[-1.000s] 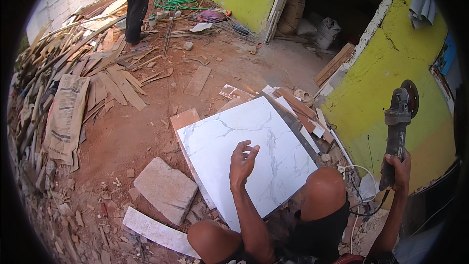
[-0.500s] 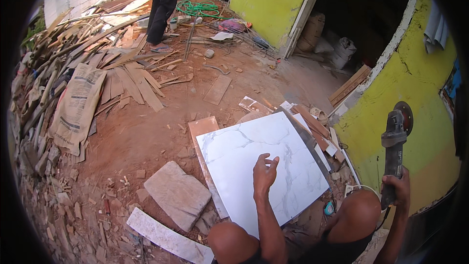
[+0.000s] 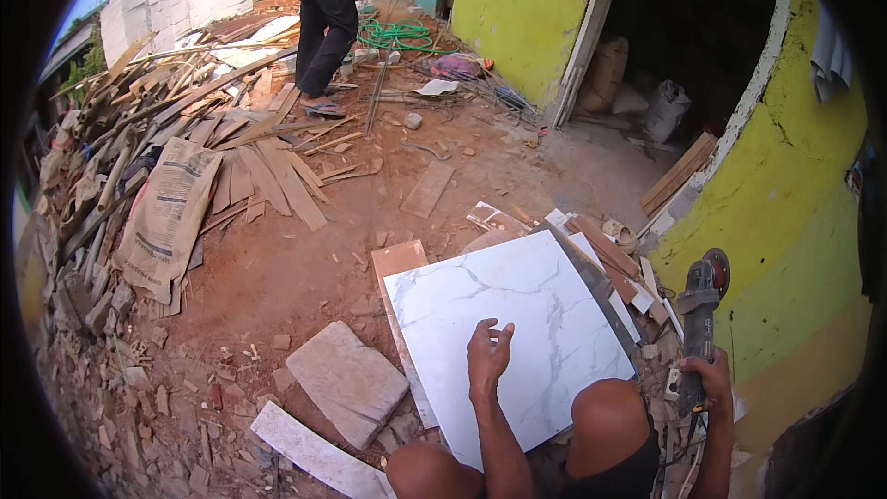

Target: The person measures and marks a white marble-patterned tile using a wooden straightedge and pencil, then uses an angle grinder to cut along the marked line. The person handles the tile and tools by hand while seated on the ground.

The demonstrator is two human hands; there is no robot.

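A large square white tile with grey veining (image 3: 517,277) lies in front of my knees. Over its near half is my left hand (image 3: 488,356), fingers loosely curled and thumb apart, with nothing visible in it. Whether that hand touches the surface I cannot tell. At the right, my right hand (image 3: 710,377) grips the body of an angle grinder (image 3: 699,314). The grinder stands upright, its disc (image 3: 717,268) at the top, off to the side of the tile. A cord runs down from its lower end.
Left of the tile are a flat stone slab (image 3: 346,379) and a curved pale offcut (image 3: 314,444). Wood scraps (image 3: 605,249) lie along its right edge, near a yellow-green wall (image 3: 785,194). A person (image 3: 323,28) stands farther back by a timber pile (image 3: 120,157).
The view has shifted, so the scene sits lower and slightly to the right. My right hand has brought the grinder down and left. My left hand has moved a little left over the tile.
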